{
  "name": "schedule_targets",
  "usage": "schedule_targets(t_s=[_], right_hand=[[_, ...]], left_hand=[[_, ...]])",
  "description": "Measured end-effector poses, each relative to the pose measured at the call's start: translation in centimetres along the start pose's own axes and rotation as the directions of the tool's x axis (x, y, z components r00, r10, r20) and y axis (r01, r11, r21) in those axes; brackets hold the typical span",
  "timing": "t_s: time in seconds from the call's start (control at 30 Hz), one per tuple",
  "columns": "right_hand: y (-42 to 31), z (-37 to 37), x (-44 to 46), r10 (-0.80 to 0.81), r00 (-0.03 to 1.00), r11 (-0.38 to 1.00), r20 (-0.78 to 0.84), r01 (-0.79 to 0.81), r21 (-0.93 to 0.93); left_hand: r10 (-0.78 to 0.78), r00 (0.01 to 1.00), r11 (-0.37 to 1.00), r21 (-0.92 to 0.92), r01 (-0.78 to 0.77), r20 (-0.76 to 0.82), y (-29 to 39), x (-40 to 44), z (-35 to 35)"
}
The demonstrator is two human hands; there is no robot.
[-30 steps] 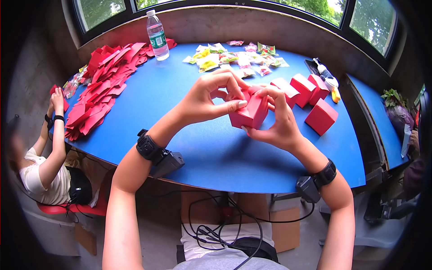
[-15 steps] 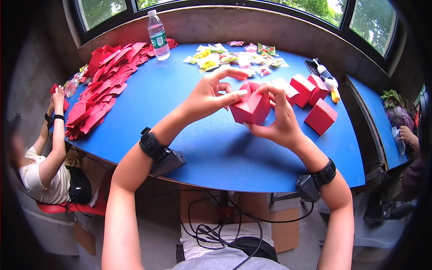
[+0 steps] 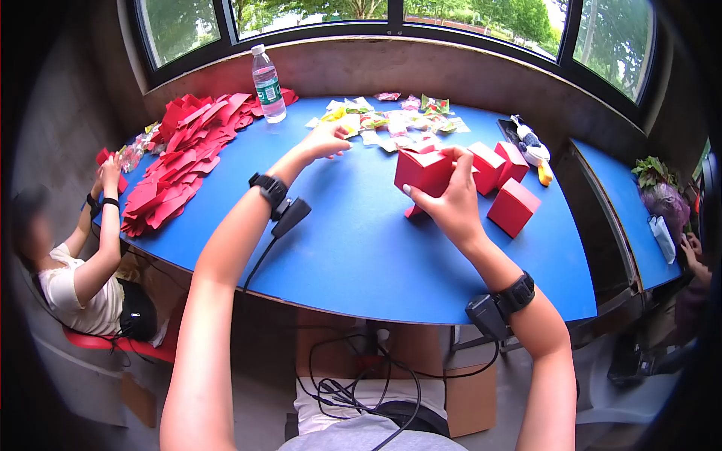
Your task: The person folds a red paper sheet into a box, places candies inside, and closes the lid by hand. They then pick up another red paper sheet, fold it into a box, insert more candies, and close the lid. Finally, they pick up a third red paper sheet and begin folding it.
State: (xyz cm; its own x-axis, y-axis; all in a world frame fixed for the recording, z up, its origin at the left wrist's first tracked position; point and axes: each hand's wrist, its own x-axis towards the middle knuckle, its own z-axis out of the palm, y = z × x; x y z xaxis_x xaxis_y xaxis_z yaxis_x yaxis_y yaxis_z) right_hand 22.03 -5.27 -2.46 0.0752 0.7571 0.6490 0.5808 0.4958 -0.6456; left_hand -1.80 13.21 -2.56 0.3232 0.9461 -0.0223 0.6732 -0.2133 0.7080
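Note:
Raised over the blue table (image 3: 338, 233), a red paper box (image 3: 425, 171) is gripped by my right hand (image 3: 451, 197), thumb on its near side and fingers at its right. A small red flap sticks out below the box. My left hand (image 3: 326, 141) is off the box, over the table just short of the wrapped candies (image 3: 387, 124). Its fingers are apart and nothing shows in them. More red boxes (image 3: 514, 207) stand to the right of my right hand.
A pile of red paper pieces (image 3: 177, 161) covers the table's left part, beside a water bottle (image 3: 268, 86). At the left, a person (image 3: 83, 278) holds something red. A white and yellow object (image 3: 535, 150) lies back right. Another person's hand (image 3: 693, 252) shows far right.
My left hand has let go of the box and moved left. My right hand still holds the box, which has turned. The view has tilted up slightly.

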Motion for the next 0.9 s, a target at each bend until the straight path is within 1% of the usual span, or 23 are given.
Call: schedule_targets(t_s=[0.03, 0.07, 0.1, 0.13, 0.17, 0.2, 0.23, 0.27, 0.3, 0.37, 0.43, 0.5, 0.57, 0.6, 0.63, 0.7, 0.73, 0.77, 0.8, 0.83, 0.87, 0.9], right_hand=[[0.3, 0.1, 0.1, 0.008, 0.999, 0.999, 0.032, -0.009, 0.042], [0.5, 0.1, 0.1, 0.014, 0.998, 0.997, 0.064, -0.019, 0.081], [0.7, 0.1, 0.1, 0.017, 0.998, 0.996, 0.058, -0.022, 0.081], [0.8, 0.1, 0.2, 0.025, 0.996, 0.991, 0.081, -0.035, 0.128], [1.0, 0.2, 0.1, 0.032, 0.994, 0.984, 0.106, -0.049, 0.169], [1.2, 0.2, 0.2, 0.014, 0.996, 0.985, 0.088, -0.028, 0.17], [1.4, 0.3, 0.2, 0.008, 0.995, 0.984, 0.099, -0.026, 0.178], [1.3, 0.3, 0.3, 0.006, 0.994, 0.979, 0.111, -0.029, 0.202], [1.2, 0.3, 0.3, 0.004, 0.992, 0.974, 0.126, -0.033, 0.226], [1.1, 0.2, 0.3, -0.032, 0.992, 0.98, 0.121, 0.007, 0.199], [1.0, 0.2, 0.2, -0.056, 0.986, 0.975, 0.154, 0.021, 0.221], [0.8, 0.0, 0.2, -0.074, 0.986, 0.98, 0.15, 0.044, 0.192], [0.9, 0.1, 0.3, -0.09, 0.983, 0.971, 0.16, 0.051, 0.235], [1.1, 0.3, 0.3, -0.109, 0.984, 0.97, 0.142, 0.074, 0.231], [1.2, 0.2, 0.4, -0.106, 0.984, 0.97, 0.144, 0.07, 0.232], [1.0, 0.1, 0.3, -0.084, 0.984, 0.971, 0.154, 0.046, 0.235], [1.3, 0.2, 0.4, -0.092, 0.983, 0.973, 0.157, 0.055, 0.224], [1.4, 0.4, 0.4, -0.093, 0.983, 0.973, 0.161, 0.055, 0.225], [1.4, 0.5, 0.5, -0.014, 0.987, 0.931, 0.157, -0.045, 0.363], [1.3, 0.5, 0.5, 0.066, 0.984, 0.86, 0.164, -0.139, 0.491], [1.1, 0.3, 0.6, 0.148, 0.97, 0.764, 0.194, -0.237, 0.6], [0.8, 0.0, 0.9, 0.248, 0.934, 0.663, 0.258, -0.358, 0.657]], left_hand=[[0.0, 1.0, 1.0, 0.007, 0.0, 0.003, 0.5, 0.3, 0.4], [0.071, 0.997, 0.997, 0.042, -0.071, -0.002, 0.9, 0.7, 1.0], [0.144, 0.99, 0.987, 0.076, -0.143, -0.004, 1.2, 1.3, 1.6], [0.208, 0.978, 0.934, 0.297, -0.196, -0.007, 1.1, 2.6, 2.3], [0.214, 0.977, 0.933, 0.295, -0.204, -0.002, 0.5, 3.3, 3.0], [0.362, 0.932, 0.824, 0.476, -0.308, -0.023, 0.8, 3.1, 3.4], [0.508, 0.861, 0.668, 0.641, -0.379, -0.021, 1.4, 3.2, 3.5], [0.419, 0.908, 0.754, 0.557, -0.349, 0.003, 1.8, 3.2, 3.6], [0.452, 0.891, 0.715, 0.611, -0.34, -0.034, 0.1, 5.0, 4.0], [0.41, 0.912, 0.722, 0.617, -0.312, -0.018, -0.3, 5.6, 3.9], [0.414, 0.91, 0.697, 0.646, -0.312, -0.008, 1.1, 4.4, 3.4], [0.411, 0.911, 0.674, 0.671, -0.309, 0.006, 1.5, 4.0, 3.3], [0.497, 0.867, 0.582, 0.731, -0.356, 0.027, 1.2, 4.8, 3.1], [0.623, 0.782, 0.577, 0.695, -0.428, -0.036, 1.0, 4.1, 3.1], [0.62, 0.784, 0.579, 0.694, -0.428, -0.034, 1.1, 3.8, 2.9], [0.645, 0.764, 0.516, 0.727, -0.453, 0.018, 0.9, 3.3, 2.5], [0.656, 0.754, 0.527, 0.727, -0.44, -0.02, 0.7, 3.2, 2.4], [0.654, 0.756, 0.53, 0.727, -0.437, -0.023, 0.5, 3.0, 2.2], [0.657, 0.743, 0.594, 0.692, -0.41, -0.124, 0.9, 2.3, 1.9], [0.652, 0.725, 0.655, 0.649, -0.388, -0.224, 1.4, 1.7, 1.7], [0.69, 0.657, 0.689, 0.551, -0.47, -0.303, 1.6, 1.5, 1.3], [0.663, 0.653, 0.739, 0.458, -0.494, -0.366, 2.3, 0.9, 1.0]])
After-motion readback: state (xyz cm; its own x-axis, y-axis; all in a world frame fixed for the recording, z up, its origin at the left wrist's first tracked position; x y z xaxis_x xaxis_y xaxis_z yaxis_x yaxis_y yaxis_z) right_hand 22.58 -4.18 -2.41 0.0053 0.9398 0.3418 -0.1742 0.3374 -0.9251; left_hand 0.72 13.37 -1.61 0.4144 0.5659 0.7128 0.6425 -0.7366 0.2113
